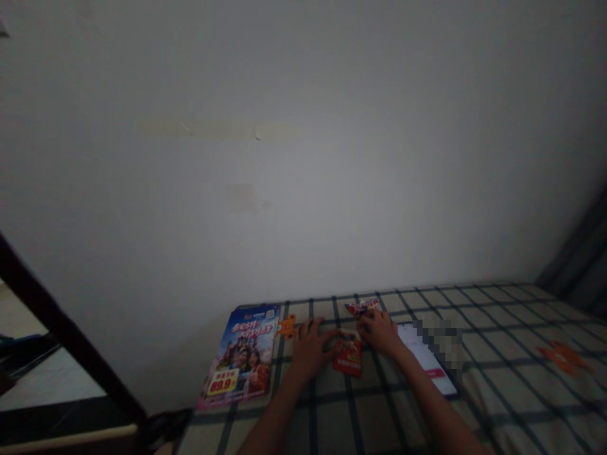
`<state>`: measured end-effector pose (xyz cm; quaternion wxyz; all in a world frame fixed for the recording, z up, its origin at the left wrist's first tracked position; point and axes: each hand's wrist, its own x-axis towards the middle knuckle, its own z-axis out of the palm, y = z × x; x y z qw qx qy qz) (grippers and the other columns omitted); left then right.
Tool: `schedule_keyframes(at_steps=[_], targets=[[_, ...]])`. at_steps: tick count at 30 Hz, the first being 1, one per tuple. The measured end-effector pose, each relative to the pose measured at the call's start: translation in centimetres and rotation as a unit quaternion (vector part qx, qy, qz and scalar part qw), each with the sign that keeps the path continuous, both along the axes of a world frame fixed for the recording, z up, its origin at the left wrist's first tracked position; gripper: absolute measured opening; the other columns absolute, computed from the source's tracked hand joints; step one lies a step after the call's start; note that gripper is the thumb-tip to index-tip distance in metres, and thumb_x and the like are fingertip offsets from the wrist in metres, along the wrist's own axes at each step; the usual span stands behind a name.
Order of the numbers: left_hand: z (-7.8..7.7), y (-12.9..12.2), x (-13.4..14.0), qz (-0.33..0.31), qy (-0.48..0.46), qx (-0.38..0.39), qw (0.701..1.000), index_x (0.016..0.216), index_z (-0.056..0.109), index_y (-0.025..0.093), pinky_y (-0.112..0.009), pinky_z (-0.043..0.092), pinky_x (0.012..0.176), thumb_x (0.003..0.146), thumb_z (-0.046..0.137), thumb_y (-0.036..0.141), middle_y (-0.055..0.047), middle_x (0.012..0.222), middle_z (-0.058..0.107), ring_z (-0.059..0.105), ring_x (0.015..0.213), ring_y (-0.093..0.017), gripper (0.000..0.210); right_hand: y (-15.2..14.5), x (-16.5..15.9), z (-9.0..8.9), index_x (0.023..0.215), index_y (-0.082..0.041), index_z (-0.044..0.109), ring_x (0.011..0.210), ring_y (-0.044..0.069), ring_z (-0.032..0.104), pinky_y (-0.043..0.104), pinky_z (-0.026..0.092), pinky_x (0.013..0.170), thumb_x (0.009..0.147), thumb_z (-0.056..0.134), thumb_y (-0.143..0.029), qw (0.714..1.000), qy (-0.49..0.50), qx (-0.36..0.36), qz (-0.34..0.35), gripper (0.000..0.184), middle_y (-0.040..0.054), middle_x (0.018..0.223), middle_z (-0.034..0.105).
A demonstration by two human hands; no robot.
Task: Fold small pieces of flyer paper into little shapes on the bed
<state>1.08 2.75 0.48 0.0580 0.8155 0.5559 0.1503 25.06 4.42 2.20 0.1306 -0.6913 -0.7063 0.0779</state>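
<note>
A small red packet [348, 354] with printed pictures and lettering lies on a checked cloth [379, 404] between my two hands. My left hand [310, 346] is open at its left side, fingers spread, the thumb reaching to the packet's upper left edge. On the other side, my right hand [379, 330] rests with bent, slightly parted fingers near the upper right corner; I cannot tell whether it touches the packet. Just beyond those fingers sits a small red, white and blue wrapper [362, 306]. Neither hand visibly holds anything.
A stack of printed flyers [246, 354] lies to the left. To the right is a phone or tablet [427, 360] with its screen lit, partly pixelated. A pale wall [303, 221] stands behind the cloth. A dark slanted bar [71, 328] crosses the left side.
</note>
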Motion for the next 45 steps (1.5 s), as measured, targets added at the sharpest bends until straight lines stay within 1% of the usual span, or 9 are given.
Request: schedule_keyframes(at_steps=[6, 10, 13, 18, 25, 28, 32, 39, 45], targets=[[0.0, 0.0, 0.0, 0.005, -0.007, 0.005, 1.000, 0.132, 0.056, 0.057, -0.058, 0.023, 0.115, 0.087, 0.052, 0.073, 0.001, 0.155, 0.044, 0.033, 0.143, -0.035, 0.048, 0.2, -0.8, 0.6, 0.091, -0.027, 0.075, 0.131, 0.033, 0.039, 0.053, 0.033, 0.102, 0.085, 0.058, -0.032, 1.000, -0.022, 0.009, -0.003, 0.019, 0.0089, 0.137, 0.056], [0.2, -0.1, 0.1, 0.005, -0.004, -0.004, 1.000, 0.134, 0.055, 0.057, -0.057, 0.023, 0.115, 0.088, 0.052, 0.071, 0.002, 0.156, 0.042, 0.032, 0.144, -0.035, 0.049, -0.4, -1.6, 0.7, 0.100, -0.022, 0.073, 0.131, 0.033, 0.039, 0.053, 0.033, 0.102, 0.089, 0.049, -0.026, 0.999, -0.031, 0.028, -0.025, 0.027, 0.0140, 0.135, 0.057], [0.2, -0.1, 0.1, 0.006, 0.000, -0.015, 1.000, 0.134, 0.055, 0.056, -0.058, 0.022, 0.116, 0.087, 0.053, 0.071, 0.002, 0.156, 0.042, 0.031, 0.144, -0.035, 0.049, -1.0, -1.7, 0.6, 0.105, -0.021, 0.071, 0.130, 0.033, 0.040, 0.053, 0.034, 0.101, 0.090, 0.050, -0.027, 0.998, -0.026, 0.031, -0.051, 0.027, 0.0141, 0.134, 0.057], [0.0, -0.1, 0.0, 0.005, -0.007, 0.003, 1.000, 0.133, 0.055, 0.058, -0.059, 0.024, 0.114, 0.087, 0.053, 0.072, 0.001, 0.155, 0.045, 0.033, 0.143, -0.035, 0.048, -1.7, -1.7, -0.4, 0.099, -0.026, 0.071, 0.131, 0.033, 0.039, 0.050, 0.036, 0.099, 0.088, 0.057, -0.028, 0.995, 0.023, 0.045, -0.090, 0.018, 0.0094, 0.133, 0.058], [0.1, -0.3, 0.1, 0.001, -0.011, 0.003, 1.000, 0.133, 0.055, 0.058, -0.058, 0.024, 0.115, 0.086, 0.055, 0.071, 0.003, 0.155, 0.044, 0.034, 0.142, -0.035, 0.048, -2.7, -1.1, -2.6, 0.104, -0.028, 0.072, 0.124, 0.030, 0.046, 0.042, 0.040, 0.093, 0.094, 0.050, -0.030, 0.987, 0.085, 0.105, -0.087, 0.024, 0.0071, 0.127, 0.062], [0.2, -0.4, 0.0, -0.001, -0.016, 0.014, 1.000, 0.133, 0.056, 0.057, -0.058, 0.024, 0.114, 0.087, 0.051, 0.073, 0.002, 0.154, 0.045, 0.034, 0.141, -0.035, 0.048, -3.0, -0.5, -2.9, 0.104, -0.028, 0.073, 0.119, 0.027, 0.049, 0.039, 0.040, 0.095, 0.094, 0.050, -0.031, 0.986, 0.096, 0.123, -0.051, 0.025, 0.0065, 0.124, 0.064], [0.1, -0.5, 0.1, -0.001, -0.022, 0.026, 0.999, 0.133, 0.056, 0.056, -0.057, 0.024, 0.114, 0.090, 0.047, 0.072, 0.001, 0.153, 0.046, 0.035, 0.141, -0.034, 0.047, -3.2, -0.5, -2.4, 0.099, -0.030, 0.076, 0.121, 0.028, 0.048, 0.040, 0.038, 0.098, 0.093, 0.055, -0.034, 0.990, 0.080, 0.119, -0.016, 0.022, 0.0054, 0.122, 0.065], [0.0, -0.5, 0.2, 0.011, -0.016, 0.025, 1.000, 0.132, 0.058, 0.055, -0.057, 0.025, 0.113, 0.089, 0.048, 0.073, 0.000, 0.154, 0.046, 0.036, 0.141, -0.034, 0.048, -3.0, -1.0, -0.9, 0.094, -0.031, 0.078, 0.130, 0.030, 0.038, 0.043, 0.033, 0.099, 0.089, 0.062, -0.032, 0.995, 0.044, 0.081, -0.035, 0.017, 0.0061, 0.131, 0.061], [-0.1, -0.9, 0.4, 0.018, -0.026, 0.050, 0.998, 0.130, 0.060, 0.054, -0.055, 0.027, 0.113, 0.092, 0.044, 0.071, 0.002, 0.153, 0.047, 0.037, 0.139, -0.032, 0.045, -2.6, -1.1, -0.4, 0.095, -0.033, 0.078, 0.132, 0.031, 0.035, 0.045, 0.032, 0.101, 0.089, 0.063, -0.036, 0.995, 0.042, 0.081, -0.039, 0.017, 0.0039, 0.136, 0.058]])
